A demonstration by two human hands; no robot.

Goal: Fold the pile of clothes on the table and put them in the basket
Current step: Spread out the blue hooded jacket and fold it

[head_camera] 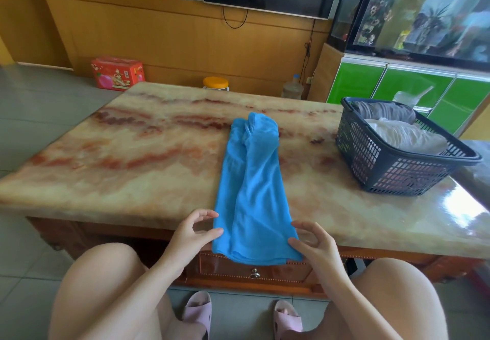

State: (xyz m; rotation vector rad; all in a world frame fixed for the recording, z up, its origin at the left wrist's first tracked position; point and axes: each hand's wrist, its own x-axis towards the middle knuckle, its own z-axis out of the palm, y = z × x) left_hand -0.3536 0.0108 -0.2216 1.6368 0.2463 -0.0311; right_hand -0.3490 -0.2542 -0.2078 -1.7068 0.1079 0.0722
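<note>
1. My left hand [192,233] is at the near left corner of the blue garment [252,188]. Its fingers are loosely curved and spread away from the thumb, gripping nothing, and the fingertips just meet the cloth's left edge.
2. My right hand [314,243] mirrors it at the near right corner. It is wide and relaxed, with the fingertips and thumb tip touching the cloth's right edge and no fold pinched between them.
3. The blue garment lies between my two hands and runs away from them across the marble table [132,154], folded into a long narrow strip. Its near end hangs slightly over the table's front edge, above a drawer [254,268].
4. The dark basket [392,172] stands on the table well beyond my right hand and off to its right, apart from the garment.
5. Inside the basket, a white cloth [405,135] lies nearer my hand and a grey cloth [384,111] lies behind it.
6. Far beyond my left hand, a red box [116,73] sits on the floor past the table.
7. Below both hands are my knees and two pink slippers [198,310].
</note>
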